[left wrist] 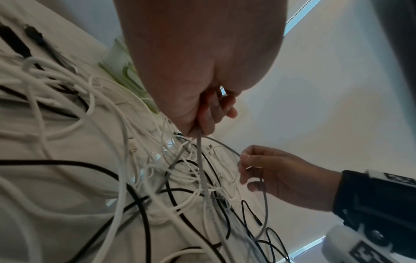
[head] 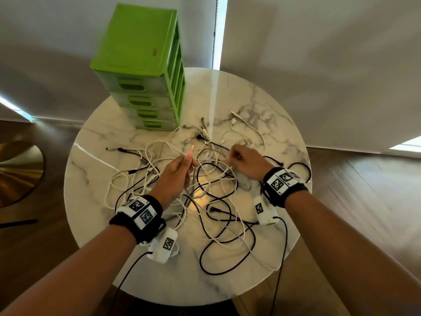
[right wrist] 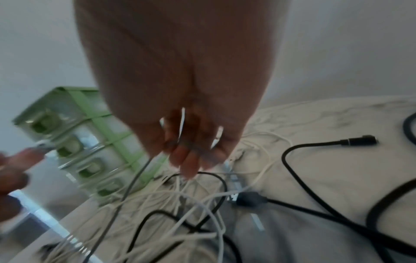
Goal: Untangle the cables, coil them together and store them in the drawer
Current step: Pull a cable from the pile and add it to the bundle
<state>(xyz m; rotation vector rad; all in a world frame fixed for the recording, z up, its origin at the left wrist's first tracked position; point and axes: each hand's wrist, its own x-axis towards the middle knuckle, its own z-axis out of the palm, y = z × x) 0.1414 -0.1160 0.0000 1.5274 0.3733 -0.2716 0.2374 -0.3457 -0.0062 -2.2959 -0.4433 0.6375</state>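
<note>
A tangle of white and black cables (head: 205, 190) lies spread over the middle of the round marble table (head: 273, 137). My left hand (head: 180, 172) is raised above the tangle. Its fingers are curled round a grey cable (left wrist: 199, 151), and the cable's gold plug (head: 192, 147) points up past the fingertips. My right hand (head: 243, 160) pinches the same grey cable (right wrist: 133, 183) between thumb and finger further along, a short way to the right (left wrist: 258, 169). The green drawer unit (head: 141, 65) stands at the table's back left with its drawers closed.
Loose plug ends lie near the drawer unit's foot and at the back right. A black cable with an angled plug (right wrist: 360, 141) lies by the table's right edge. A wall stands close behind the table. A brass disc (head: 16, 172) sits on the wooden floor at left.
</note>
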